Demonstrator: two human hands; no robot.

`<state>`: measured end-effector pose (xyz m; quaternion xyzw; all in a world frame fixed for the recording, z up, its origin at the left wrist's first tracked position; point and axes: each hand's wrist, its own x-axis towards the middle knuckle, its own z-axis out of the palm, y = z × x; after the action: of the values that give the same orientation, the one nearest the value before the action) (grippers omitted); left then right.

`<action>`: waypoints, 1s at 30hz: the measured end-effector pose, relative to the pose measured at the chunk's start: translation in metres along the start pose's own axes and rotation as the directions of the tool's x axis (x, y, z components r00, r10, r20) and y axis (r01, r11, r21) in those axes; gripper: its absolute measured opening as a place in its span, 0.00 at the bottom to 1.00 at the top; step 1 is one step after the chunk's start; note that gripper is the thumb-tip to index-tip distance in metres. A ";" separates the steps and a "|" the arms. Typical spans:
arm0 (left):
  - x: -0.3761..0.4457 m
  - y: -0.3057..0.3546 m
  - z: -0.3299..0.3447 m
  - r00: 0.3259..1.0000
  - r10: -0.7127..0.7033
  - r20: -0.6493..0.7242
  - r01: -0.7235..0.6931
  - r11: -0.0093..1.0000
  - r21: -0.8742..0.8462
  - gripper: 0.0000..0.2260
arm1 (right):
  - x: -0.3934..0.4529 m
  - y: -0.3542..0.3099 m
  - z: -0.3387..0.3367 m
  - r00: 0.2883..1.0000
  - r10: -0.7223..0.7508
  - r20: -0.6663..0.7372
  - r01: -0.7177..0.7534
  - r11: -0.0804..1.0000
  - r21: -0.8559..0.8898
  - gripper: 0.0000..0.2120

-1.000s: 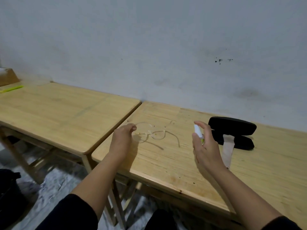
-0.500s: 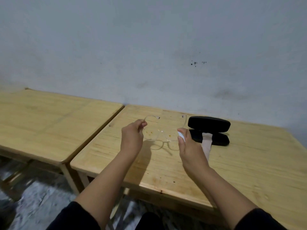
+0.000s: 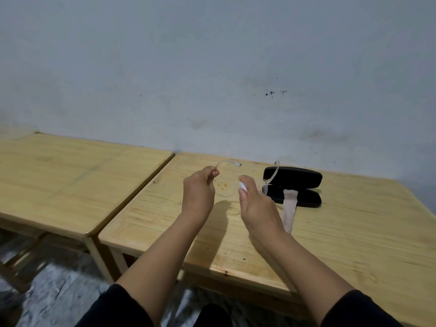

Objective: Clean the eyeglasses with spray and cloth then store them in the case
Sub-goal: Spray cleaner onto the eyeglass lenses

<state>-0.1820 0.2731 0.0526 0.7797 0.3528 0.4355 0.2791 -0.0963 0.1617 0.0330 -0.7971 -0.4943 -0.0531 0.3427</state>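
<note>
Clear-framed eyeglasses (image 3: 226, 188) hang in the air above the right wooden table (image 3: 342, 230), lenses facing me and temples pointing away. My left hand (image 3: 199, 193) pinches them at the left hinge. My right hand (image 3: 256, 204) is closed around a small white spray bottle (image 3: 243, 185), whose tip sits right beside the left lens; most of the bottle is hidden in my palm. An open black glasses case (image 3: 293, 186) lies behind my right hand. A pale cleaning cloth (image 3: 289, 212) drapes out of the case onto the table.
A second wooden table (image 3: 70, 180) stands to the left, with a narrow gap between the two. A grey wall runs right behind both tables. Patterned floor shows below at the left.
The glasses were lying on the table one second ago; my left hand has lifted them. My right hand has brought the spray bottle in close to the lens.
</note>
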 end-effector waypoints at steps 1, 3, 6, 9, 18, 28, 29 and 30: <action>-0.001 0.003 0.001 1.000 0.006 -0.003 -0.006 1.000 -0.011 0.10 | 0.001 -0.003 0.001 1.000 -0.003 0.016 0.002 1.000 0.020 0.17; -0.003 0.008 0.004 1.000 0.021 -0.005 -0.021 1.000 -0.016 0.10 | 0.005 -0.003 0.002 0.999 0.002 0.039 -0.002 1.000 0.014 0.16; -0.003 0.012 0.005 0.999 0.037 -0.009 -0.037 0.999 -0.015 0.10 | 0.008 -0.001 0.003 1.000 -0.022 -0.018 0.023 0.999 0.043 0.14; 0.001 0.011 0.002 0.999 0.026 -0.034 -0.027 0.999 -0.028 0.10 | 0.003 0.002 0.002 0.989 -0.031 -0.145 0.058 0.981 0.188 0.14; 0.013 0.017 -0.003 0.987 -0.087 -0.137 0.067 0.987 -0.148 0.10 | 0.008 0.012 -0.026 0.858 0.489 0.157 -0.297 0.223 0.929 0.08; 0.012 0.038 0.005 0.985 -0.079 -0.151 0.043 0.973 -0.226 0.10 | 0.013 -0.001 -0.015 0.870 0.364 0.334 -0.358 -0.002 0.934 0.08; 0.012 0.039 0.006 0.986 -0.071 -0.152 0.035 0.974 -0.223 0.10 | 0.013 -0.004 -0.013 0.873 0.346 0.343 -0.367 0.002 0.930 0.08; 0.011 0.041 0.006 0.986 -0.063 -0.153 0.028 0.975 -0.220 0.10 | 0.014 -0.007 -0.011 0.878 0.333 0.345 -0.371 0.017 0.928 0.08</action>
<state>-0.1598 0.2568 0.0856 0.6992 0.3419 0.5256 0.3435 -0.0921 0.1670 0.0508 -0.4663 -0.1956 0.3827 0.7731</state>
